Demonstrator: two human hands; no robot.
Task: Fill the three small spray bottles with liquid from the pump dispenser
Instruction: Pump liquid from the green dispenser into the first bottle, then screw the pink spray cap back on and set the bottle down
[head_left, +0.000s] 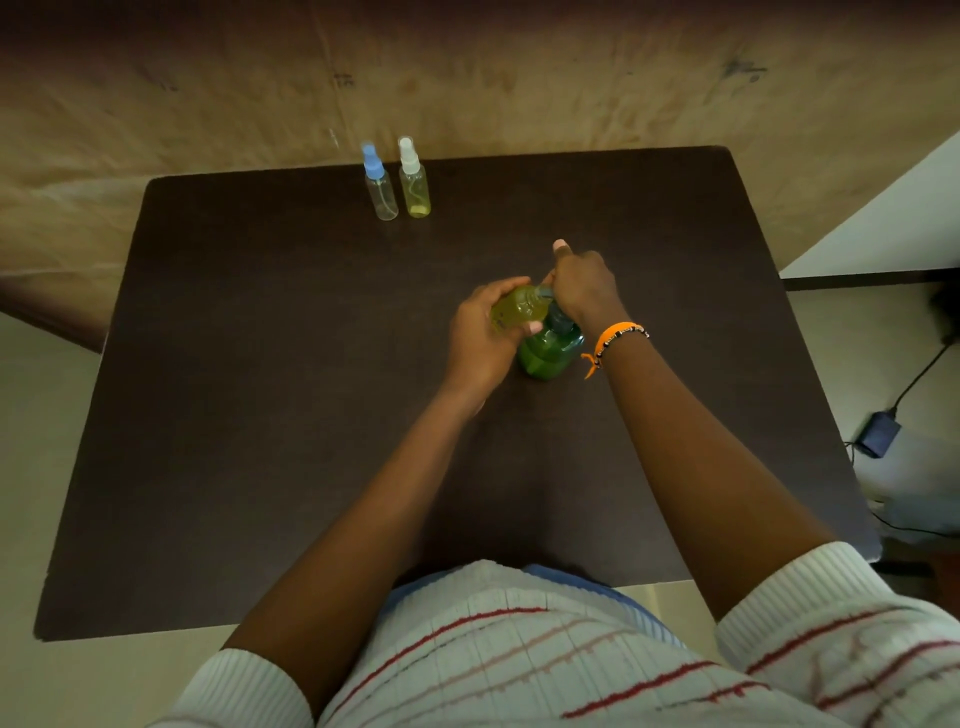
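A green pump dispenser (549, 349) stands near the middle of the dark table (260, 415). My left hand (480, 340) grips a small uncapped spray bottle (518, 309) holding yellow-green liquid, tilted with its mouth under the pump nozzle. My right hand (584, 283) rests on top of the pump head, fingers curled over it, one finger sticking up. At the table's far edge stand two capped spray bottles: one with a blue cap (380, 184) that looks clear and empty, and one with a white cap (414, 179) filled with yellowish liquid.
A tan wall runs behind the table. On the floor to the right lie a dark power adapter (879, 434) and its cable. An orange bracelet (615, 338) circles my right wrist.
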